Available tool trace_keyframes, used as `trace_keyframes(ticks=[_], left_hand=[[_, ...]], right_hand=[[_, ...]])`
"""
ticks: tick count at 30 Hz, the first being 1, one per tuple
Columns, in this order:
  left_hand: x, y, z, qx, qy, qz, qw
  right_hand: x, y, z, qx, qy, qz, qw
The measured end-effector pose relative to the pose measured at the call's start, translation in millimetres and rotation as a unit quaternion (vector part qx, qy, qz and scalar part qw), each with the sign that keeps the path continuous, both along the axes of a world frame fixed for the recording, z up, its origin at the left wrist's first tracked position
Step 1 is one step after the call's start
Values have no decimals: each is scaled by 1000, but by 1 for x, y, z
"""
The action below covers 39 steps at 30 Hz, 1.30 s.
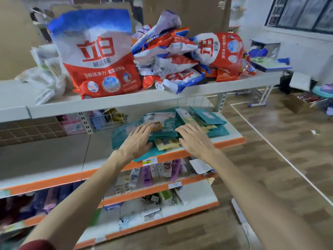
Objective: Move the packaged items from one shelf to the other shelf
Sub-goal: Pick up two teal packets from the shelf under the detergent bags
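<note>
Detergent bags (pixel 97 51) crowd the shelf (pixel 111 103) above teal packets (pixel 209 117)

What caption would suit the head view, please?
Left hand and right hand spread flat over teal packets piled on the orange-edged shelf, below detergent bags.

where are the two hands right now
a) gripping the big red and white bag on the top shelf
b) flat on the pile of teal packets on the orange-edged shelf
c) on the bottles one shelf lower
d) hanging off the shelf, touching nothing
B: the left hand and right hand lie with straight fingers on the teal packets on the orange-edged shelf.
</note>
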<state>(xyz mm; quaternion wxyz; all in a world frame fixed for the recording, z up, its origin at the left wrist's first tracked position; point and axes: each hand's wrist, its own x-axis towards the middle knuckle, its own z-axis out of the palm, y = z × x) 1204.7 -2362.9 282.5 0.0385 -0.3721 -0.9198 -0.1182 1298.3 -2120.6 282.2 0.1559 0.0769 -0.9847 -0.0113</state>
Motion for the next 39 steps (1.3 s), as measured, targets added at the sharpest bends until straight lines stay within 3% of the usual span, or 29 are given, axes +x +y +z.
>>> trace_keyframes(ticks=[8, 20, 33, 39], left_hand=[[-46, 7, -23, 12, -9, 47, 999], [-104, 24, -30, 45, -47, 110, 992], [-123, 64, -69, 39, -178, 243, 953], [-129, 108, -74, 72, -161, 330, 927]], right_hand=[[-47, 57, -25, -30, -45, -31, 998], [-112, 107, -23, -54, -38, -77, 995], [-137, 144, -76, -112, -26, -62, 992], [-138, 159, -96, -108, -39, -52, 992]])
